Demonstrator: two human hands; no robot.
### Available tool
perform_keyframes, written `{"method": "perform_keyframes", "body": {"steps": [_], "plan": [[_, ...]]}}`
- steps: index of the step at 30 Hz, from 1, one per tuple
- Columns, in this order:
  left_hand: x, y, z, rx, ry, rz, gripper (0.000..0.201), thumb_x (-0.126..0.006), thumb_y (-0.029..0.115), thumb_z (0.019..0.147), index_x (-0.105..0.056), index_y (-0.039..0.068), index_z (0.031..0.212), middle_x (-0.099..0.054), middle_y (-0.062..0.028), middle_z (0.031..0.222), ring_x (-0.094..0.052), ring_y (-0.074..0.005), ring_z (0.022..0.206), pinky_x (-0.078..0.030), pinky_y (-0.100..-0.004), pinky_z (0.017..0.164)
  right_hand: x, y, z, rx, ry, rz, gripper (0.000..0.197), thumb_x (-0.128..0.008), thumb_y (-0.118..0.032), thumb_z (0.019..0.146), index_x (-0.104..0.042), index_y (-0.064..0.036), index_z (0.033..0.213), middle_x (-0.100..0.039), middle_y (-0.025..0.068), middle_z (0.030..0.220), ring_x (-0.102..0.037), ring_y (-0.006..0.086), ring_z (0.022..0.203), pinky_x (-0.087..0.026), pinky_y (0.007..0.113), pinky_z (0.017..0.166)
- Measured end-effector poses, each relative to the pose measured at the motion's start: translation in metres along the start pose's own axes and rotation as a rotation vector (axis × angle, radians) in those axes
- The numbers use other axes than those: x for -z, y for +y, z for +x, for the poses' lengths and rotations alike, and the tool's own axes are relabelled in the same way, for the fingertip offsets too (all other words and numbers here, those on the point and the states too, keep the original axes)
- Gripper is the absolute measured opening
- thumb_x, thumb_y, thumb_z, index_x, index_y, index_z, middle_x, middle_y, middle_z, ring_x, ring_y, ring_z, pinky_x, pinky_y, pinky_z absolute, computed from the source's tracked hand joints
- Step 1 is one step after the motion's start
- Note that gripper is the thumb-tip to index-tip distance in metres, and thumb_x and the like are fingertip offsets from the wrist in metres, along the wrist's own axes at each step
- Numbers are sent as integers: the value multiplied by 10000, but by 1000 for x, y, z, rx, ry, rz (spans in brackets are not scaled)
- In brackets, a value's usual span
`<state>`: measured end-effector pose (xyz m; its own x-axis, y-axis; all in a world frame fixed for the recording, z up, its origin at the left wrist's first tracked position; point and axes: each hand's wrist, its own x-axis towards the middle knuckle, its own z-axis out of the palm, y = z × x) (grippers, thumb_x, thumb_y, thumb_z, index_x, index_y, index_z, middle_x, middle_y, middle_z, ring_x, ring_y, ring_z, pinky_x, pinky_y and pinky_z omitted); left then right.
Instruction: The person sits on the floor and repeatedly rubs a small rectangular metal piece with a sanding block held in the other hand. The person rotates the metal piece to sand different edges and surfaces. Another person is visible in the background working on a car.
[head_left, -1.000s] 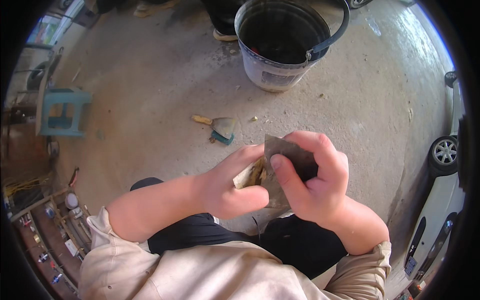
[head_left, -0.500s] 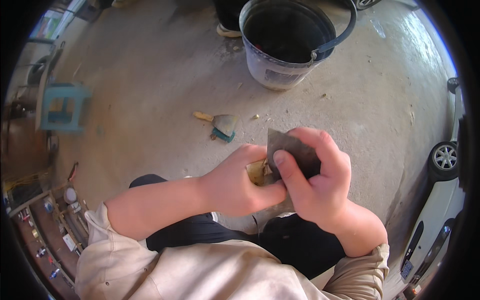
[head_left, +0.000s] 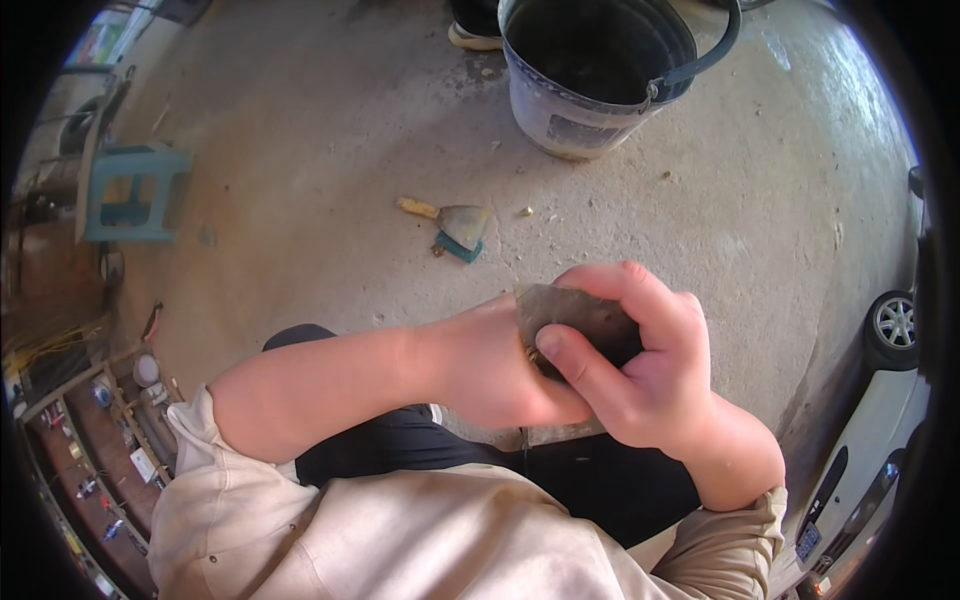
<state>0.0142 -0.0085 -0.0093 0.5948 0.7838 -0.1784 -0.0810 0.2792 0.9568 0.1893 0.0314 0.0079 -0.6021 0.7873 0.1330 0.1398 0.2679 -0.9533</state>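
My right hand [head_left: 650, 370] pinches a thin, dark grey flat piece [head_left: 590, 318] with a straight edge and pointed corner, thumb on top and fingers curled behind. Close against it, my left hand [head_left: 505, 375] is closed, its fingers hidden under the grey piece. What the left hand grips is mostly covered; a flat tan-grey edge [head_left: 565, 434] shows just below the hands, above my lap. On the floor ahead, a putty knife [head_left: 462, 224] with a yellowish handle lies partly over a small teal object [head_left: 460, 248].
A whitish bucket [head_left: 570, 125] with a dark inside and raised handle stands ahead, beside another person's shoe [head_left: 473, 38]. A teal stool [head_left: 135, 195] is at far left, a rack of small parts [head_left: 85, 470] at lower left, and a white car [head_left: 870, 430] at right.
The grey piece has tilted and come down over the left hand, covering the yellowish thing that showed between its fingers. The view has shifted slightly, so floor objects appear higher and further right.
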Motion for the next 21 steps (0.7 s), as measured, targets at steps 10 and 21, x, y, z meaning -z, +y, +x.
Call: {"method": "perform_keyframes", "body": {"steps": [10,21], "plan": [[-17,8,-4,-48,418,-92,547,-737,115,848,-550,26,1355,-717,-130,1038,-682,-175,913,-548,-329,838,2,2,-1,60,346,-183,304,-759,-4,850,-609,17,1114,-700,87,853,-672,132,704,-542,259,642],[-20,17,-20,98,377,190,298,-740,49,856,-625,1,1127,-715,-57,947,-642,-93,860,-533,-285,774,-5,-1,-4,177,209,-240,309,-763,29,791,-632,4,1070,-689,96,804,-661,170,580,-527,268,533]]}}
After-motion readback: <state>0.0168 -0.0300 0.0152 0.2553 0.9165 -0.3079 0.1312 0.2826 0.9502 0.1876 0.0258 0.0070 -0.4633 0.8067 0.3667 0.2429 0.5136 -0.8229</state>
